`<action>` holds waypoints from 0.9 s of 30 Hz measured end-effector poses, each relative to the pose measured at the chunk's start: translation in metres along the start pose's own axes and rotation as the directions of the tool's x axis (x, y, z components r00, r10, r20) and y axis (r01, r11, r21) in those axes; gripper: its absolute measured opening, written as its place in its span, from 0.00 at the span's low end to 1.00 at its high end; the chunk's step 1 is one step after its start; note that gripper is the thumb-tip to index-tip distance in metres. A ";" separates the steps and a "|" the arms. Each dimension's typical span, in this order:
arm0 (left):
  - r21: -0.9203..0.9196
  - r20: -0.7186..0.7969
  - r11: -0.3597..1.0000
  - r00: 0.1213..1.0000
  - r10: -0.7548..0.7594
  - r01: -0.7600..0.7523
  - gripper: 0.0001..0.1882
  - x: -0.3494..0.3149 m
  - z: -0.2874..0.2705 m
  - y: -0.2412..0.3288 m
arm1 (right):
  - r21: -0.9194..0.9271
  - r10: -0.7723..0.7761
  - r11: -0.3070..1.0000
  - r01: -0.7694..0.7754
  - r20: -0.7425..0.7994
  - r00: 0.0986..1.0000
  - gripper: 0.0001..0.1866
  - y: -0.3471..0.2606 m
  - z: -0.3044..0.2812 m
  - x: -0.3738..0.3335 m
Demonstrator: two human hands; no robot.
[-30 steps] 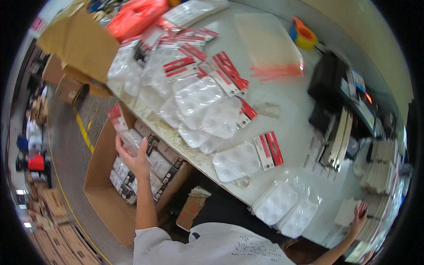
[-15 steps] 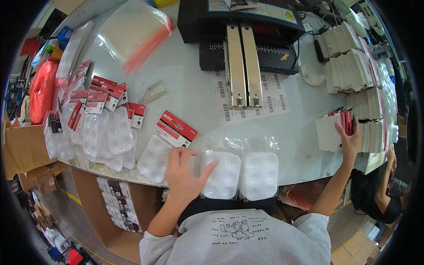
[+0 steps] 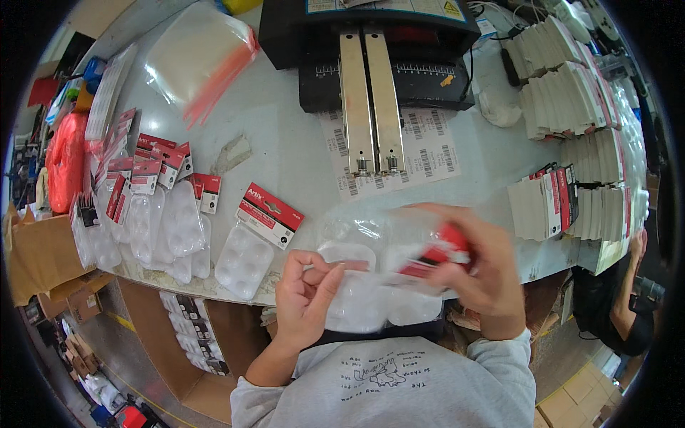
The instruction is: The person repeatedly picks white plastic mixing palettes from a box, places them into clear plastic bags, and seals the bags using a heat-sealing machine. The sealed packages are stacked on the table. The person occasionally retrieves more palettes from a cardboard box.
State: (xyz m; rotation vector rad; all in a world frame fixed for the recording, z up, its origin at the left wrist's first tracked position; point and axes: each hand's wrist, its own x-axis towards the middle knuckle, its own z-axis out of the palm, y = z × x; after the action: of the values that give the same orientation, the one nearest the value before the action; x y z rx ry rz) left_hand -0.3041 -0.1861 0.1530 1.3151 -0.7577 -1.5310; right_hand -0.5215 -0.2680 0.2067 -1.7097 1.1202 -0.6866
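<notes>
Two white plastic paint palettes with round wells, each in a clear bag, lie side by side at the table's front edge: the left palette (image 3: 357,307) and the right palette (image 3: 414,308). Over the left one is my left hand (image 3: 307,296), fingers curled and thumb pressed in; whether they pinch the bag is unclear. Above the right palette, my right hand (image 3: 492,267) grips a red and white header card (image 3: 446,253), blurred by motion. Left of my left hand lies a palette (image 3: 244,262) with a red and white header card (image 3: 270,215) at its top.
More carded palettes (image 3: 182,221) are heaped at the left. Stacks of header cards (image 3: 560,100) line the right side. A black machine (image 3: 385,78) with metal rails stands at the back, over a barcode sheet (image 3: 428,153). Clear bags (image 3: 196,57) lie back left. A co-worker's arm (image 3: 628,299) shows right.
My right hand has come left from the card stacks with a header card in it. My left hand's spread fingers have curled in over the left palette. The whole view has shifted slightly.
</notes>
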 end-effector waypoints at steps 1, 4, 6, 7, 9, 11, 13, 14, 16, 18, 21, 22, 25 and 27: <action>-0.101 0.007 0.995 1.000 -0.024 0.024 0.08 0.000 0.003 0.002 | 0.001 0.028 1.000 -0.028 0.065 0.998 0.24 0.000 0.010 0.009; -0.018 -0.005 0.999 0.999 -0.037 0.037 0.11 0.006 0.012 0.005 | -0.026 0.128 0.992 -0.126 0.150 0.980 0.16 0.005 0.022 0.029; -0.012 0.027 0.999 0.999 0.038 -0.037 0.12 0.010 0.015 0.004 | -0.050 0.161 0.987 -0.155 0.139 0.977 0.14 0.009 0.021 0.033; -0.011 0.024 0.998 0.998 0.054 -0.054 0.11 0.011 0.015 0.004 | -0.041 0.157 0.988 -0.152 0.158 0.975 0.14 0.010 0.020 0.034; 0.013 0.025 0.999 0.999 0.046 -0.046 0.10 0.013 0.016 0.005 | -0.039 0.150 0.989 -0.146 0.163 0.975 0.13 0.010 0.017 0.033; 0.116 -0.001 0.993 0.999 0.038 -0.038 0.08 0.015 0.017 0.006 | -0.014 0.170 0.985 -0.171 0.201 0.965 0.13 0.010 0.014 0.032; 0.167 -0.018 0.985 0.999 0.036 -0.032 0.07 0.015 0.019 0.006 | -0.026 0.162 0.987 -0.160 0.225 0.961 0.12 0.011 0.011 0.033; 0.165 -0.024 0.986 0.999 0.036 -0.032 0.07 0.015 0.019 0.006 | -0.044 0.148 0.989 -0.141 0.237 0.960 0.12 0.011 0.010 0.034; 0.184 -0.027 0.982 0.998 0.048 -0.042 0.07 0.015 0.021 0.006 | -0.090 0.107 0.992 -0.086 0.265 0.958 0.12 0.014 0.009 0.036; 0.226 -0.020 0.973 0.998 0.060 -0.054 0.08 0.017 0.021 0.004 | -0.155 0.067 0.988 -0.026 0.267 0.961 0.13 0.019 0.007 0.038; 0.342 -0.113 0.929 0.975 0.192 -0.143 0.09 0.020 0.019 -0.001 | 0.043 0.155 0.987 -0.157 0.055 0.986 0.14 0.028 0.006 0.032; 0.287 -0.177 0.949 0.966 0.186 -0.130 0.09 0.022 0.017 -0.003 | -0.018 0.122 0.992 -0.124 -0.077 0.990 0.13 0.032 0.004 0.031; 0.159 -0.323 0.976 0.926 0.194 -0.149 0.10 0.028 0.013 -0.010 | 0.159 0.527 0.820 -0.550 0.167 0.834 0.10 0.040 0.001 0.015; 0.119 -0.358 0.981 0.915 0.187 -0.154 0.10 0.031 0.012 -0.015 | 0.349 0.509 0.761 -0.547 0.202 0.837 0.10 0.045 0.005 0.006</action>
State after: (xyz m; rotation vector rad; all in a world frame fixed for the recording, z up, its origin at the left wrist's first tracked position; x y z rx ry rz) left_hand -0.3186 -0.2104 0.1307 1.5054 -0.6828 -1.0785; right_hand -0.5317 -0.2778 0.1629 -0.9953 1.2258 -0.4217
